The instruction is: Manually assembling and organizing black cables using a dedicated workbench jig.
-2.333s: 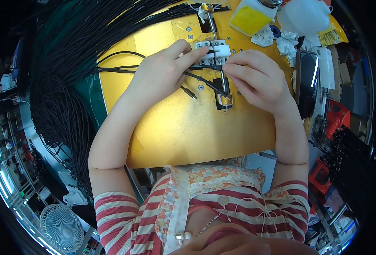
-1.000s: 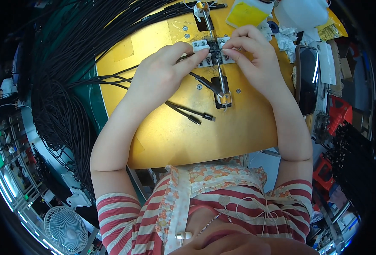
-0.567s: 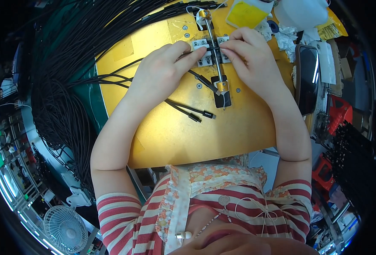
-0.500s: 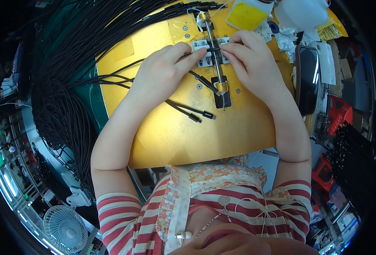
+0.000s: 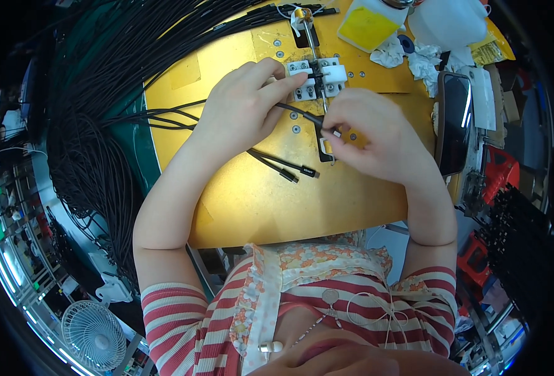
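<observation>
My left hand (image 5: 242,103) is closed on black cables, its fingertips against the left side of a small fixture made of white blocks (image 5: 334,74). A black cable end lies in the fixture under a thin metal rod (image 5: 314,47). Another black cable (image 5: 312,117) runs out from below my left fingers toward the right. My right hand (image 5: 374,135) pinches the plug of this cable, just below and right of the fixture; its fingertips partly hide the plug. Two more cable plugs (image 5: 299,172) stick out below my left hand and rest over the gold board (image 5: 302,213).
A thick bundle of black cables (image 5: 95,169) hangs at the left, with more cables (image 5: 227,28) across the far side. A phone (image 5: 453,122) lies at the right, near crumpled tissue (image 5: 424,62) and a white container with a yellow label (image 5: 367,25). A white fan (image 5: 94,335) stands lower left.
My right hand has left the fixture's right side and moved down toward me, onto the loose cable's plug. My left hand stays almost where it was.
</observation>
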Demonstrator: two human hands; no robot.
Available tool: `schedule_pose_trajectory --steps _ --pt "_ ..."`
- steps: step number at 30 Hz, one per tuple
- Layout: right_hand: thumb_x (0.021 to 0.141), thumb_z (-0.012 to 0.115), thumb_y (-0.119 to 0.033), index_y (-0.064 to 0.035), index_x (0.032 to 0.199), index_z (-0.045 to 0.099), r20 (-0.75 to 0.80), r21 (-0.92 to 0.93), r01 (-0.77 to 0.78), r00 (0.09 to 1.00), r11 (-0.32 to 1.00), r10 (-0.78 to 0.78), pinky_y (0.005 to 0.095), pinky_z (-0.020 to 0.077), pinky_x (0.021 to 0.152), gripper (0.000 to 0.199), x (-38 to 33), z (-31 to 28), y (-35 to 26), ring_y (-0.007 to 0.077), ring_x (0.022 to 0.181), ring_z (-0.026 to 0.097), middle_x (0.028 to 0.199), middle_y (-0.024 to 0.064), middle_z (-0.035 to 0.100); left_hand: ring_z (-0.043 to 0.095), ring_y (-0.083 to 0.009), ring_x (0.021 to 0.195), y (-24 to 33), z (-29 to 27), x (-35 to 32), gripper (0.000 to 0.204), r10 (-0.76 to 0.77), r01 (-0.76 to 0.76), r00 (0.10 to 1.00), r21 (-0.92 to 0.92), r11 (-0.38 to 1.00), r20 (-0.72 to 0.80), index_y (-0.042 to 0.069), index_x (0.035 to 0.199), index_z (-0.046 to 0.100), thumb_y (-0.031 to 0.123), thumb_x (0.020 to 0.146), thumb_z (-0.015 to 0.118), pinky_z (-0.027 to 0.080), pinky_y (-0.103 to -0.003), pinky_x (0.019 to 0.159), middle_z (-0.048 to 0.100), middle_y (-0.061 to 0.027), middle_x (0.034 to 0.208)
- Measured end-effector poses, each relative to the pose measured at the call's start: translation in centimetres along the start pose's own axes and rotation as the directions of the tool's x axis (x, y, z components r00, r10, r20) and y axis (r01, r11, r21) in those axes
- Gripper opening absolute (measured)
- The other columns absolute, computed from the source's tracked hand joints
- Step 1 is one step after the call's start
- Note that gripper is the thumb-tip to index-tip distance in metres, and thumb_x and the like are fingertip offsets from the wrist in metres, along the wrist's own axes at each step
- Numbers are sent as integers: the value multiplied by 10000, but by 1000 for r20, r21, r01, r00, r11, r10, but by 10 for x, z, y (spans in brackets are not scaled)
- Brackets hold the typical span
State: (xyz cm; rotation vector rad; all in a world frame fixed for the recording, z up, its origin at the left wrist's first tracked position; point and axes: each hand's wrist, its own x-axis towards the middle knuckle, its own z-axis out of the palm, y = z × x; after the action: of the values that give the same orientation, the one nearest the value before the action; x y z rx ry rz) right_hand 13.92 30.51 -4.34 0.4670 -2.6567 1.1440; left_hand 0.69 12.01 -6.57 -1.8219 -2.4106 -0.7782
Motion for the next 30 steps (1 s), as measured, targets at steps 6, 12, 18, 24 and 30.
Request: schedule_pose_trajectory --steps 6,12,18,24,30 --pt "764 649 29 -1 871 651 -191 39 30 981 999 -22 299 502 622 111 4 -7 7 238 719 625 832 87 626 583 -221 822 0 2 0 399 28 -27 999 29 999 -34 99 1112 654 13 722 661 496 -333 713 564 -59 921" --pt "780 682 21 3 917 676 -303 95 -69 948 993 95 261 512 655 138 5 -3 16 184 746 653 832 88 657 583 -230 805 -2 -7 3 362 3 -5 998 -47 999 -55 83 1103 661 0 751 652 498 -321 717 570 -75 868" --pt "770 709 4 -4 885 682 -283 380 -157 918 912 276 239 499 651 119 1 2 23 147 755 644 837 64 667 582 -182 675 15 -38 0 378 -213 286 955 -456 843 205 91 1203 634 -11 839 622 476 -245 624 566 -85 756" --pt "793 699 -42 6 861 672 -335 91 -203 916 975 221 256 444 599 88 11 10 39 143 714 574 854 53 585 593 -177 682 6 -11 0 445 -19 20 1000 70 997 -3 146 1202 643 -11 785 631 491 -268 608 582 -43 787" --pt "809 671 -44 11 856 655 -303 48 -236 923 970 240 287 445 608 74 12 13 41 183 699 555 828 71 543 587 -158 715 -1 -2 -2 438 74 -73 997 253 965 5 176 1173 649 60 752 624 482 -291 638 558 -8 819"
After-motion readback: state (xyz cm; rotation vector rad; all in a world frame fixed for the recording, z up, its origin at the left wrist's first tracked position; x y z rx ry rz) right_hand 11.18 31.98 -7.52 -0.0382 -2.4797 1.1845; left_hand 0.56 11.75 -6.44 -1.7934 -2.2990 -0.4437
